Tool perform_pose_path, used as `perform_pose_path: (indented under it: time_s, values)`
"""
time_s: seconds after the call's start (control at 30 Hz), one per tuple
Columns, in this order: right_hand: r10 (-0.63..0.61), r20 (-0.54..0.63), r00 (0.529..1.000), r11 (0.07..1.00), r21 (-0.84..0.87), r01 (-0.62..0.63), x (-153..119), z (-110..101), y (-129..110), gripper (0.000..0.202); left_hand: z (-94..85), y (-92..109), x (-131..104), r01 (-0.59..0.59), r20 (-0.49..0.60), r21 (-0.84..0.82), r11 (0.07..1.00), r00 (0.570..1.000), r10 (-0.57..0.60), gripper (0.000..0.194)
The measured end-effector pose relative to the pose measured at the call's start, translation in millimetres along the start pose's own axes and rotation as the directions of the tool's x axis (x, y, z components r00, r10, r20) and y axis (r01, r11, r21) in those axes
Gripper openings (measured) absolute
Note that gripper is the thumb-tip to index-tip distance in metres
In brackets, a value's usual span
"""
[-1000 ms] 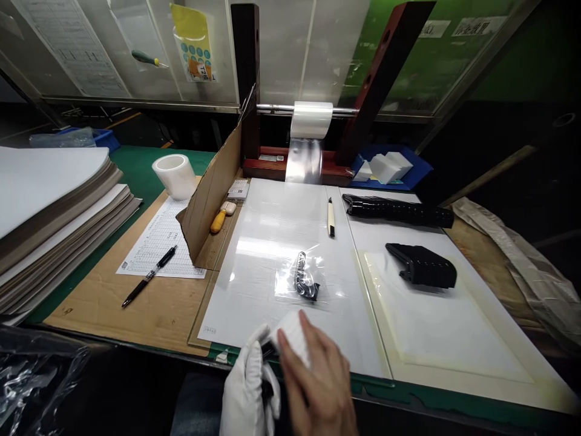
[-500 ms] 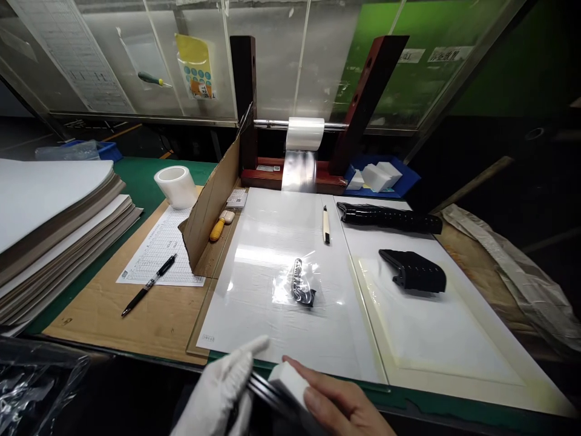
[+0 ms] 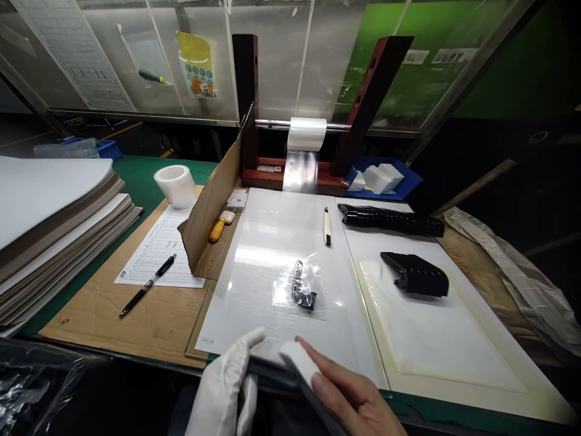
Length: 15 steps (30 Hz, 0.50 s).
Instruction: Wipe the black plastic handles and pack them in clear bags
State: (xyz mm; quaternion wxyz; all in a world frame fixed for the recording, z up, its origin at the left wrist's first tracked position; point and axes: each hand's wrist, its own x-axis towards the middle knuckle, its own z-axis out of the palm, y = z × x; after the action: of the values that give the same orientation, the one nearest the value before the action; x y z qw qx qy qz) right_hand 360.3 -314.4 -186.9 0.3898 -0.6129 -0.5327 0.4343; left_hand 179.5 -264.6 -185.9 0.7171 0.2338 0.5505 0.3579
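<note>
At the table's near edge my left hand (image 3: 227,387), in a white glove, grips a dark, smooth plastic part (image 3: 275,370); most of the part's lower side is out of sight. My bare right hand (image 3: 347,387) pinches a white foam block (image 3: 299,361) and presses it against that part. In front of both hands a small black curved part (image 3: 302,287) lies under clear film on the white sheet (image 3: 254,315). On the right-hand sheet rest a short black part (image 3: 417,275) and a long glossy black part (image 3: 393,221).
A film roll (image 3: 307,134) hangs on a rod at the back. A cutter (image 3: 327,226) lies on the white sheet. A blue bin (image 3: 411,181) holds white blocks. To the left are a cardboard divider (image 3: 213,200), a pen (image 3: 147,287), a tape roll (image 3: 175,186) and stacked sheets (image 3: 54,194).
My right hand has slid the foam block slightly up and right along the dark part. The part has turned, showing a broader dark surface, and my left hand has shifted slightly right with it.
</note>
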Motion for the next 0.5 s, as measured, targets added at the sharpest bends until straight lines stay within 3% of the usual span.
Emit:
perform_pose_path:
  time_s: [0.07, 0.13, 0.27, 0.4, 0.5]
  values:
    - [-0.154, -0.184, 0.971, 0.985, -0.104, 0.136, 0.7, 16.7, 1.9, 0.040, 3.8, -4.0, 2.0, 0.046, -0.034, -0.056, 0.997, 0.998, -0.048, 0.069]
    - [-0.340, -0.265, 0.902, 0.927, -0.253, 0.276, 2.3, 29.7, 5.4, 0.042, 7.8, -10.7, 4.7, 0.074, -0.042, -0.083, 0.994, 0.996, -0.077, 0.064]
    - [-0.467, -0.196, 0.862, 0.814, -0.477, 0.333, 9.7, 24.6, 11.5, 0.049, 11.0, -28.8, 8.1, 0.051, 0.010, 0.020, 0.998, 0.999, -0.051, 0.059]
    - [-0.647, -0.005, 0.762, 0.589, -0.639, 0.495, 14.6, 4.9, 14.0, 0.052, 5.3, -39.6, 5.4, -0.092, 0.040, 0.146, 0.985, 0.995, 0.088, 0.037]
    - [-0.572, 0.023, 0.820, 0.592, -0.680, 0.432, 13.4, 2.7, 17.6, 0.052, 0.8, -42.3, 3.1, -0.149, 0.028, 0.175, 0.973, 0.989, 0.146, 0.027]
